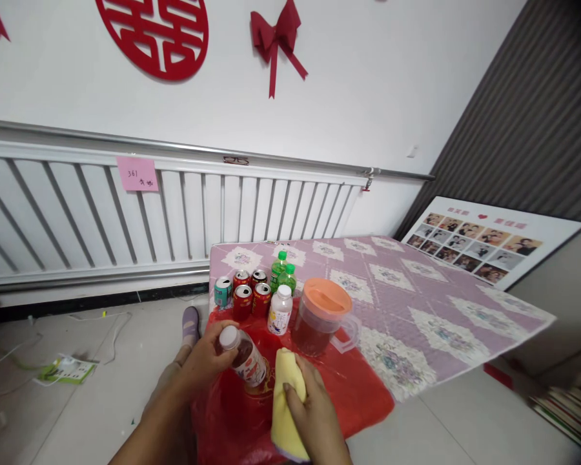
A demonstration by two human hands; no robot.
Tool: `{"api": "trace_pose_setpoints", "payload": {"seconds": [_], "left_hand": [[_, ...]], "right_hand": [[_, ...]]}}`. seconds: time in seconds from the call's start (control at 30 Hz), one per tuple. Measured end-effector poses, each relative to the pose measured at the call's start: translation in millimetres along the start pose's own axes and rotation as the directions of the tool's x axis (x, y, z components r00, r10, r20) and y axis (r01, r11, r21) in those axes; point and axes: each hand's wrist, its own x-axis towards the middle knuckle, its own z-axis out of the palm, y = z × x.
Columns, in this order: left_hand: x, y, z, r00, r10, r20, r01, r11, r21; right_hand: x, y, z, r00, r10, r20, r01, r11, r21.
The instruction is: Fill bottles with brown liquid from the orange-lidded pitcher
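Bottle (252, 369) tilted over the red sheet (363, 397), cap on, gripped by the left hand (208, 354); right hand (317, 403) clutches the cloth (285, 420) beside it, perhaps touching. Whether it's been wiped, I can't tell.

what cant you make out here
All in the head view:
Underside of the yellow cloth: facing away, under the right hand
Top of the round red wall ornament: cut off by upper edge
Fine print on the left hand's white-capped plastic bottle: too small
Base of the rear green-capped plastic bottle: hidden behind nearer bottles
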Motion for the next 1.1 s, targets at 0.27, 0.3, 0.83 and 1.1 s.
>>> {"api": "trace_pose_setpoints", "payload": {"seconds": [0.27,0.3,0.83,1.1], "left_hand": [[2.9,4.8,6.0,0.964,0.165,0.208,-0.194,0.973,0.124],[2.3,5.2,5.4,0.962,0.167,0.218,-0.197,0.972,0.126],[-11.6,6.5,12.0,0.990,0.029,0.140,-0.041,0.996,0.085],[-13.1,-8.1,11.9,0.996,-0.001,0.093,0.003,1.000,-0.024]], "right_hand": [[-0.6,-5.6,-1.0,1.000,0.011,-0.003,-0.011,0.997,0.073],[1.8,-10.6,-1.2,1.000,0.003,0.010,-0.004,0.996,0.084],[14.7,-51.8,4.7,0.987,-0.132,0.086,0.122,0.986,0.110],[10.1,-42.5,7.9,0.983,-0.096,0.159,0.088,0.995,0.055]]}}
